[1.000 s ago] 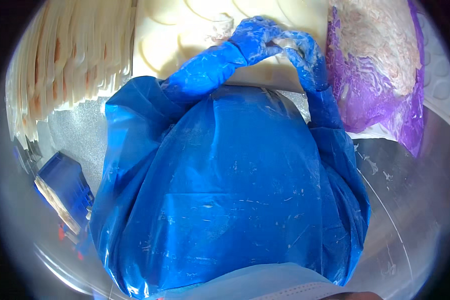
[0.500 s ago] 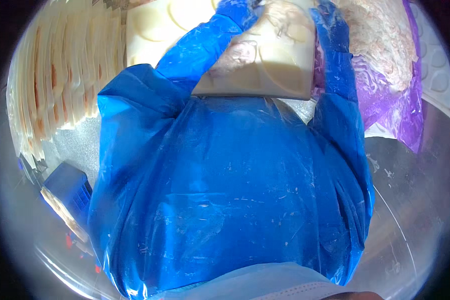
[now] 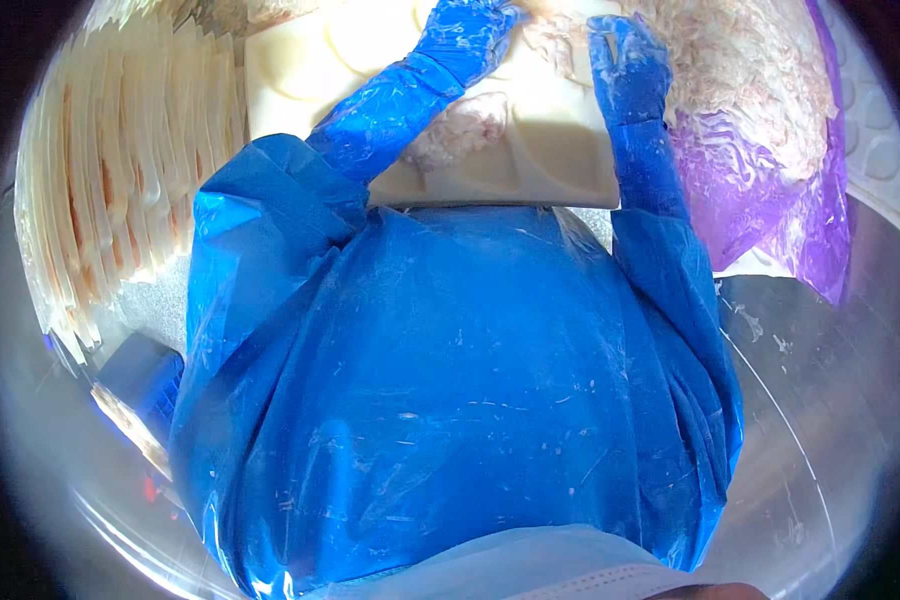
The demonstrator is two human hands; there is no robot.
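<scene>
Gown (image 3: 450,390): blue, covered the person's front and arms, pale flecks on it.
Stack (image 3: 120,170): pale thin-edged pieces, packed on edge at left.
Tray (image 3: 570,185): cream, round recesses, sat just beyond the gown.
Meat mass (image 3: 760,70): pale pink, heaped at right on the purple bag (image 3: 760,220).
Mask (image 3: 530,560): pale blue, at the lower edge.
Crate (image 3: 145,370): blue, low at left, partly hidden by the sleeve.
Left hand (image 3: 475,40): blue-gloved, over the tray's far part, fingers bent; couldn't tell whether it gripped anything.
Right hand (image 3: 632,60): blue-gloved, smeared white, near the tray's right edge beside the meat mass; half open, thumb and fingers apart, no clear hold on anything.
Lump (image 3: 475,130): pale pink meat, on the tray beside the left forearm.
Scrap (image 3: 562,45): meat, on the tray between both hands.
</scene>
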